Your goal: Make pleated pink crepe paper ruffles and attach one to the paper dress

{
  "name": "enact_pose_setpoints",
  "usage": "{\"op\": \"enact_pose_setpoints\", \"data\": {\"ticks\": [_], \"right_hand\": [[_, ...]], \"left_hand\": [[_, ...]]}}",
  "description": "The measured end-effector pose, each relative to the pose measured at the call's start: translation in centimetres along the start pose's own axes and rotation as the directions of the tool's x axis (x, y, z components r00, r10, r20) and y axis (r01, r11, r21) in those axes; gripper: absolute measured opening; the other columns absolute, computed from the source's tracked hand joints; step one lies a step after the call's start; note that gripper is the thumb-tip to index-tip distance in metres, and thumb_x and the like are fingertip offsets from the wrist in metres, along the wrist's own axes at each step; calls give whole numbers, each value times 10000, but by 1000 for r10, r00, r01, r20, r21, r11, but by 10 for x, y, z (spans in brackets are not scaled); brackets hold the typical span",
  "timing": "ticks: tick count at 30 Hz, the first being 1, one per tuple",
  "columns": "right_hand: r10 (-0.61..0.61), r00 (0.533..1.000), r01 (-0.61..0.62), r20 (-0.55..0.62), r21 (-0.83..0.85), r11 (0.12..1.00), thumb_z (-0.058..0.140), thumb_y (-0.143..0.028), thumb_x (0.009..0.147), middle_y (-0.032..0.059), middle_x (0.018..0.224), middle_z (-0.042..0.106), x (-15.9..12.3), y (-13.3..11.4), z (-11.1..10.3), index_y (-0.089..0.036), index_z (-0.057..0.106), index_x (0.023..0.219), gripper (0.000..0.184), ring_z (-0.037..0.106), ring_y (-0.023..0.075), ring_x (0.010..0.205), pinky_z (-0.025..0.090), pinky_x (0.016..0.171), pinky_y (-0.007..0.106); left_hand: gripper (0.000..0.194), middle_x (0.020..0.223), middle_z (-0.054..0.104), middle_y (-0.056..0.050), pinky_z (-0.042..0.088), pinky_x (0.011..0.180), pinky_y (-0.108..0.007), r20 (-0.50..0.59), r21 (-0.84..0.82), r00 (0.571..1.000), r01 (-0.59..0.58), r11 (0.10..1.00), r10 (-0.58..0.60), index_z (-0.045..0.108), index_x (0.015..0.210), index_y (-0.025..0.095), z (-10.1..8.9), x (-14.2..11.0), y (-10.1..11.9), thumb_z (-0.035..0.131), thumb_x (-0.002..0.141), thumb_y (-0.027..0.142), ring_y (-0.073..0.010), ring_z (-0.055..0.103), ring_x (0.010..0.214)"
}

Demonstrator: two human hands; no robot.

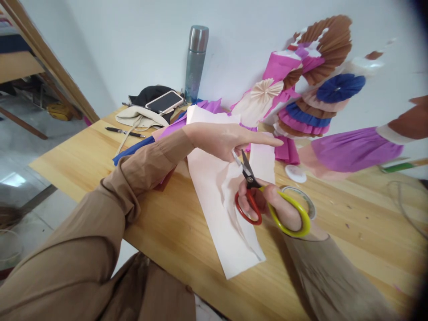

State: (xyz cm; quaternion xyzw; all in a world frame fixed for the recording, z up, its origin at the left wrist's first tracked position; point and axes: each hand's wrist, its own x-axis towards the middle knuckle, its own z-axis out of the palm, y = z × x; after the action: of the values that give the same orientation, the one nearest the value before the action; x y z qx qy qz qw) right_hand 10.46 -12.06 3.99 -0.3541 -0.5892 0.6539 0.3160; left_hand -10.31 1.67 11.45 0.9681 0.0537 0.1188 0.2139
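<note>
My right hand (264,200) grips a pair of scissors (248,173) with one red and one yellow handle loop and dark blades. The blades stand apart, their tips pointing up toward my left hand (220,138). That hand is closed on the edge of a pale pinkish-white sheet of paper (214,196), with one finger stretched out to the right. The long sheet runs toward the table's front edge, creased and lifted along its right side. Part of the pinching fingers is hidden behind the hand. Another strip of the pale paper (262,160) lies beyond the scissors.
Dressed paper figures (301,116) lean by the wall at right. A roll of tape (302,198) and a white disc (295,173) lie near my right hand. At the back left are a flask (195,67), a phone (164,102), a cloth pouch (142,117) and a pen (123,132).
</note>
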Motion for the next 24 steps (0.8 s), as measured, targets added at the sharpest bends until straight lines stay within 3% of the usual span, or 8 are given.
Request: {"op": "enact_pose_setpoints", "data": {"ticks": [8,14,18,24], "right_hand": [[41,999,-42,15,55,998,504,-762,855,-8,587,507,0,-6,3,-218,566,936,553,418,137,462,296,460,298],[21,999,-24,27,116,993,527,-738,859,-17,583,502,0,-4,3,-208,549,926,534,410,129,459,311,461,291],[0,1000,0,-7,71,997,467,-726,897,-11,591,517,1,0,1,-201,549,953,534,418,130,470,317,474,297],[-18,1000,18,-11,-35,999,429,-712,928,-32,542,486,2,0,3,-199,558,954,529,391,113,442,304,451,278]], "left_hand": [[766,978,738,-36,506,770,-230,-24,19,1000,1,1000,0,452,1498,231,-1,0,-2,532,751,80,-155,651,820],[779,1217,715,-41,513,791,-217,11,-2,1000,2,1000,-2,463,1491,262,-3,1,3,536,738,75,-154,659,890],[793,1348,657,-41,522,808,-222,29,-21,1000,-8,1000,9,463,1490,263,-2,2,5,545,723,81,-168,660,970],[772,1072,750,-36,522,765,-230,22,-8,1000,-3,1000,3,457,1497,283,3,3,1,567,751,116,-163,659,829]]}}
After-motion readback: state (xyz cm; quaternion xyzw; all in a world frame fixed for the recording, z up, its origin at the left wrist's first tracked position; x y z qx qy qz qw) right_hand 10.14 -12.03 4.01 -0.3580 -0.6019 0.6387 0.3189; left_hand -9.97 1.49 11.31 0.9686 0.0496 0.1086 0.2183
